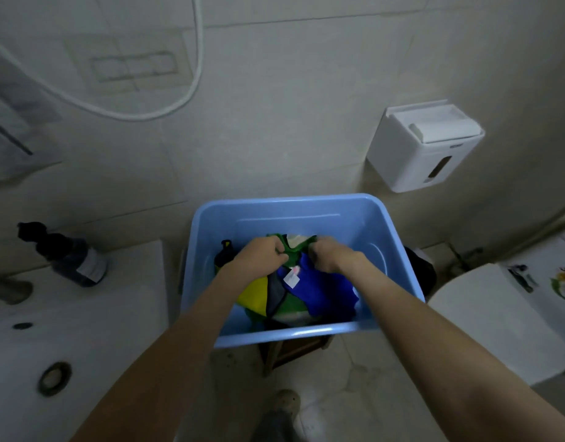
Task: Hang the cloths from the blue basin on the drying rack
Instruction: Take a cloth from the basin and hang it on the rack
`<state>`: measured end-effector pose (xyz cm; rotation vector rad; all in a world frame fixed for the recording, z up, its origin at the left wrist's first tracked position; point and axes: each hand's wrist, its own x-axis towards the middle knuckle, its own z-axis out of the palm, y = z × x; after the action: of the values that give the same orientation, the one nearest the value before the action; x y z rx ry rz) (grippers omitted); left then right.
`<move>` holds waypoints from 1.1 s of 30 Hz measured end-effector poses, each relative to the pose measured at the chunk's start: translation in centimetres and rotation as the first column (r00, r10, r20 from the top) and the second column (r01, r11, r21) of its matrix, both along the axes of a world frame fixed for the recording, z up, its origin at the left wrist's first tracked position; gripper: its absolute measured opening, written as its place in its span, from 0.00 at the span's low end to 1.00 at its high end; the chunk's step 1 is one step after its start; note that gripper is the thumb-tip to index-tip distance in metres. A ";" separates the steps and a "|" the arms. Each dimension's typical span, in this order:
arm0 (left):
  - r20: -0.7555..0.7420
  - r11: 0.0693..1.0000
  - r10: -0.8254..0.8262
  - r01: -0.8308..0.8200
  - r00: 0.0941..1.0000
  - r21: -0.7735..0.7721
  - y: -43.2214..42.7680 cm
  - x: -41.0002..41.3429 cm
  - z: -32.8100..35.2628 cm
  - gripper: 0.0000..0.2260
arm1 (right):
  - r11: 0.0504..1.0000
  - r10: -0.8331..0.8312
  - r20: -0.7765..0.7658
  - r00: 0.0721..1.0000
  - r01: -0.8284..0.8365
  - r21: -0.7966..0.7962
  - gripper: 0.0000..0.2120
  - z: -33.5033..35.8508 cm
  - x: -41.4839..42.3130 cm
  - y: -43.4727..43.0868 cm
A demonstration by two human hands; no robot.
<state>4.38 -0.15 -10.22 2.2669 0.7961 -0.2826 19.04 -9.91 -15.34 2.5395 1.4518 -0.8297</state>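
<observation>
- Head view, the only one: left hand [262, 254] and right hand [331, 256] close together down inside the blue basin [275, 211]. Fingers of each curled, pinching the upper edge of a green cloth [298, 248], with a short span of hem stretched between the two pinches.
- Beneath the grip, toward the body: blue cloth [327, 290], yellow cloth [255, 292] and grey cloth [275, 294] heaped in the basin, overlapping the lower part of the green one. Drying rack nowhere in view.
- Likely step: lifting one cloth free of the heap. Best done by holding both pinches on the hem and drawing straight up until clear of the pile. Then slide the hands apart along the edge to let it hang flat, ready for draping.
- Worth watching: blue cloth lying over the green just below the right-hand pinch, so liable to ride up with it. Shake it loose above the basin, not beyond the rim.
- Left of the grip: dark bottle [224, 254] against the basin wall. Steer the rising cloth clear of it.
- Writing: white tag [292, 278] just under the grip, seemingly on the blue cloth, with a pink smudge and print too small to read.
- Pale label on the pump bottle [83, 263], far left of the grip, blurred beyond reading.
- Small mark on the white wall box [424, 148], up and to the right, unreadable.
</observation>
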 end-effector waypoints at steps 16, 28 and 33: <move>-0.065 0.994 -0.095 0.090 0.993 -0.067 -0.3 2.7 -0.3 0.19 | 0.995 -0.051 -0.129 0.990 0.040 -0.087 0.15 1.8 0.3 -1.0; 0.252 0.999 0.033 -0.039 0.967 0.019 -3.8 1.8 2.9 0.09 | 0.599 -0.082 -0.518 0.851 0.458 0.657 0.10 11.4 -2.0 -5.2; 0.456 0.989 0.128 -0.150 0.881 0.013 -5.1 -0.1 6.1 0.05 | 0.423 -0.114 -0.526 0.843 0.520 0.742 0.11 13.7 -3.0 -7.8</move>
<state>4.30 -5.23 -4.08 2.1784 0.7110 0.3318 16.05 -17.75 -1.68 3.7243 1.8765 -0.8145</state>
